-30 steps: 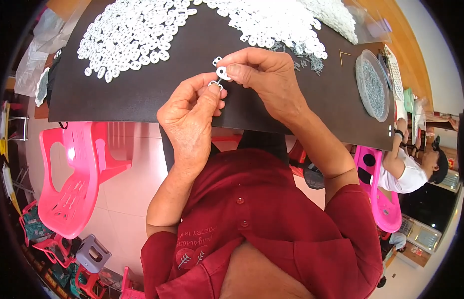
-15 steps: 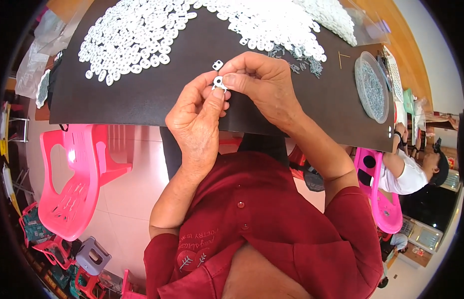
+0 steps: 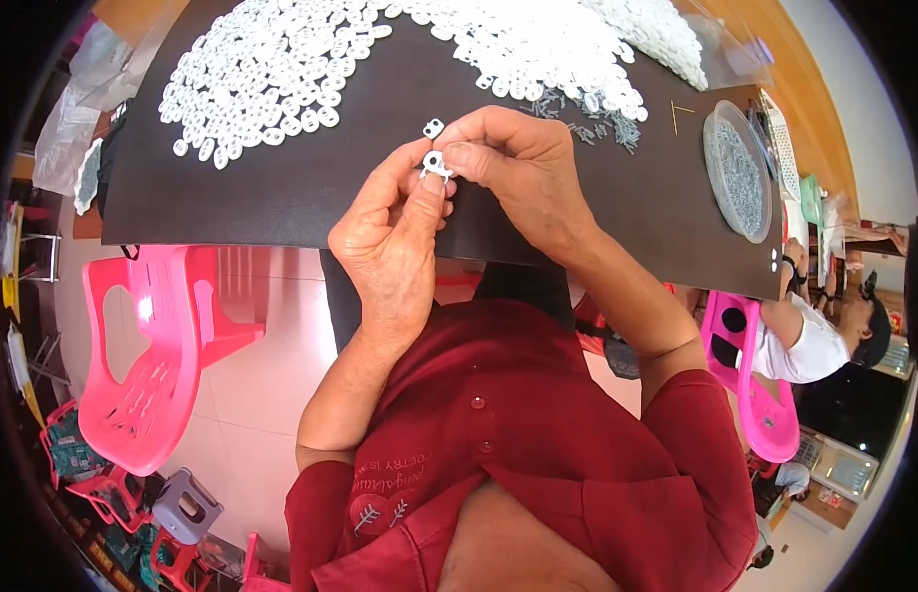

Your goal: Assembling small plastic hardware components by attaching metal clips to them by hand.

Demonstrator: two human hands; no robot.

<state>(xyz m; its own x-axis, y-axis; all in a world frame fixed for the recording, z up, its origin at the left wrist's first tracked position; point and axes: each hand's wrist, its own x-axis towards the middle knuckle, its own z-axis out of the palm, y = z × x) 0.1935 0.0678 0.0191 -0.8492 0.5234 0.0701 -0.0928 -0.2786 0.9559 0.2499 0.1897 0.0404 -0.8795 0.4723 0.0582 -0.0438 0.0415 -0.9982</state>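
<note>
Above the near edge of the dark table, my left hand (image 3: pixel 395 232) pinches a small white plastic part (image 3: pixel 435 163) with a round dark hole. The fingers of my right hand (image 3: pixel 518 173) are closed at the right side of the same part; whatever else they hold is too small to make out. Just beyond the fingertips shows a second small white piece (image 3: pixel 433 128) with dark holes; whether it is joined to the first part I cannot tell. Far left on the table lies a wide spread of white oval pieces (image 3: pixel 257 84).
More white pieces (image 3: pixel 538 49) are heaped at the back, with grey pins (image 3: pixel 607 128) beside them. At right stands a clear round tub (image 3: pixel 713 178) of grey pins. A pink chair (image 3: pixel 148 385) stands at left. A person in a white shirt (image 3: pixel 799 340) sits at right.
The white part between my hands has turned slightly. Both hands stay almost in place, and the whole view has shifted a little.
</note>
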